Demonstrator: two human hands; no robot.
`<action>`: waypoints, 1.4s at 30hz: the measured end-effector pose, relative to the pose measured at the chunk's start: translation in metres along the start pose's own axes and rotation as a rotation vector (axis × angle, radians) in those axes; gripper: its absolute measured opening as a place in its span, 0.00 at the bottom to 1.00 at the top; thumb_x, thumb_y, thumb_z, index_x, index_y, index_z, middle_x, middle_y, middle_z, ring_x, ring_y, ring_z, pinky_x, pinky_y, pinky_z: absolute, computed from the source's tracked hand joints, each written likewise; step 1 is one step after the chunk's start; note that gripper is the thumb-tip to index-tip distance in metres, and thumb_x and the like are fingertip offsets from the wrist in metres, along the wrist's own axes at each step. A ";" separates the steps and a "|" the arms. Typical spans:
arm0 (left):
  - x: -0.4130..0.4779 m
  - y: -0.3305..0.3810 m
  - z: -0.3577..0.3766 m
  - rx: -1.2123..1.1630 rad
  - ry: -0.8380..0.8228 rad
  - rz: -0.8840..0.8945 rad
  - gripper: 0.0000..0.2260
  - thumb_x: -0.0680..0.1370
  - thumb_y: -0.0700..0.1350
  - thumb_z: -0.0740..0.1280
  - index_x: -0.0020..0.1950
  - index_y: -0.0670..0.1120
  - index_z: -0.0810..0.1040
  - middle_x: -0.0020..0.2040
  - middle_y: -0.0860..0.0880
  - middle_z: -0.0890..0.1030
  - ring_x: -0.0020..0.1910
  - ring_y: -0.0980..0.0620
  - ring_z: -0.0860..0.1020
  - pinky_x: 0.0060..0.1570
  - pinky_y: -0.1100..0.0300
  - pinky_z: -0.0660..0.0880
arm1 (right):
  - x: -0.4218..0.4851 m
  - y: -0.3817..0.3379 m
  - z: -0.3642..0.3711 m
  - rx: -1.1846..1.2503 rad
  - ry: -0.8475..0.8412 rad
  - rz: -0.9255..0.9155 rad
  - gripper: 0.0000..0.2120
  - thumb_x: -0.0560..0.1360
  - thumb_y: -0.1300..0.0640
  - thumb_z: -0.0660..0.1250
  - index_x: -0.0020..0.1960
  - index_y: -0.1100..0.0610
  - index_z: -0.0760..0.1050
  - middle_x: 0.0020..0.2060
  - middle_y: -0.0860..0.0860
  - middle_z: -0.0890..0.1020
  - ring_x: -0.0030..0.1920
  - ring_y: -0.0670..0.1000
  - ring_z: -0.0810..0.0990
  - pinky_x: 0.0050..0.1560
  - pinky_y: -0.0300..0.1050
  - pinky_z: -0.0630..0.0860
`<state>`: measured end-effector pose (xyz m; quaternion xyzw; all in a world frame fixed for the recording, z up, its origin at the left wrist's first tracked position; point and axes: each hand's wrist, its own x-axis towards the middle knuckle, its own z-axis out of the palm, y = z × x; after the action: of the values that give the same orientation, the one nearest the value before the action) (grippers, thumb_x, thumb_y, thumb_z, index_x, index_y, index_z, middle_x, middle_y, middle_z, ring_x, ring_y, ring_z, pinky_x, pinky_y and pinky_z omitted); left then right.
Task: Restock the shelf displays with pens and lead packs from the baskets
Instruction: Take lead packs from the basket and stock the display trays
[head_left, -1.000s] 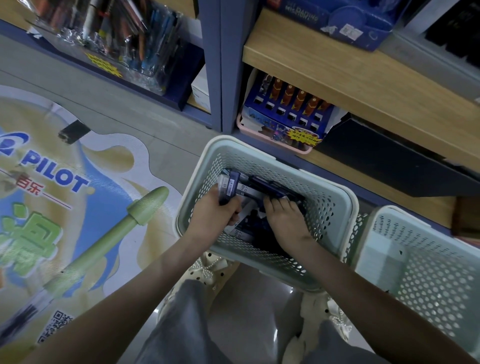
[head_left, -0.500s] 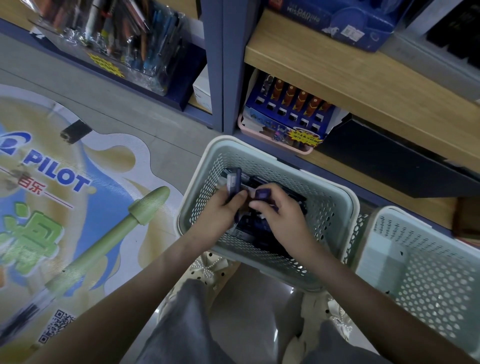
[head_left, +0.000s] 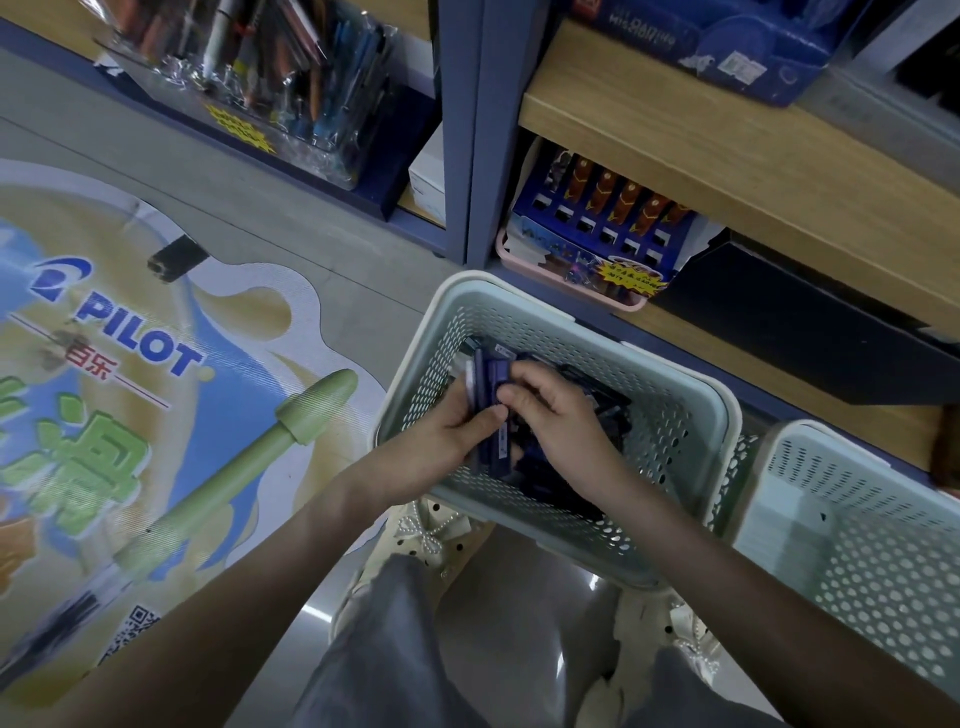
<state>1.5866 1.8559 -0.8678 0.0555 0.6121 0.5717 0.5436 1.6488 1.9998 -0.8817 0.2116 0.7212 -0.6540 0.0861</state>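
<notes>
currently, head view, risks first. the left hand (head_left: 447, 431) grips a small upright stack of dark blue flat lead packs (head_left: 491, 384), fingers curled behind it and thumb across the front. the right hand (head_left: 556, 421) pinches the stack's upper end with curled fingertips, apparently squaring it. judged hazard: the packs look thin and slick, so an uneven squeeze or a loose thumb could let one fan out and slide back into the pale green perforated plastic basket (head_left: 691, 395). carrying too many in one hand could do the same. second hazard: the basket stands close against the foot of the shelf unit, so raising the stack toward the blue card display of orange-topped items (head_left: 597, 228) on the low shelf could clip the wooden shelf edge above. look of the thing: narrow rectangular packs, blue-violet with a paler label strip, print unreadable. location: held over the basket's interior, above more dark packs lying on its floor. a second similar basket (head_left: 857, 467) stands just to the right; contents not discernible.
</notes>
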 end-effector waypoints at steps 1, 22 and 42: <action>-0.001 0.000 -0.001 -0.027 0.021 -0.014 0.15 0.83 0.44 0.59 0.69 0.47 0.66 0.45 0.44 0.80 0.44 0.48 0.81 0.47 0.48 0.79 | 0.002 0.005 -0.001 -0.111 0.005 -0.060 0.07 0.80 0.59 0.60 0.55 0.55 0.77 0.47 0.48 0.79 0.49 0.46 0.75 0.51 0.34 0.70; 0.000 0.000 -0.003 0.067 0.413 0.043 0.03 0.79 0.39 0.66 0.50 0.42 0.72 0.38 0.48 0.81 0.34 0.50 0.80 0.40 0.50 0.80 | 0.014 0.092 -0.002 -1.531 -0.062 -0.733 0.11 0.72 0.69 0.58 0.51 0.63 0.75 0.36 0.54 0.78 0.36 0.53 0.76 0.40 0.43 0.73; -0.023 0.085 0.060 -0.188 0.230 0.362 0.14 0.81 0.41 0.64 0.65 0.40 0.72 0.59 0.42 0.81 0.59 0.45 0.80 0.60 0.49 0.76 | -0.060 -0.094 -0.067 -0.567 0.176 -0.093 0.08 0.82 0.55 0.55 0.56 0.59 0.68 0.43 0.51 0.75 0.43 0.52 0.75 0.40 0.42 0.66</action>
<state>1.5922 1.9071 -0.7747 0.0478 0.5941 0.7169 0.3617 1.6730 2.0493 -0.7634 0.2016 0.8886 -0.4090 0.0489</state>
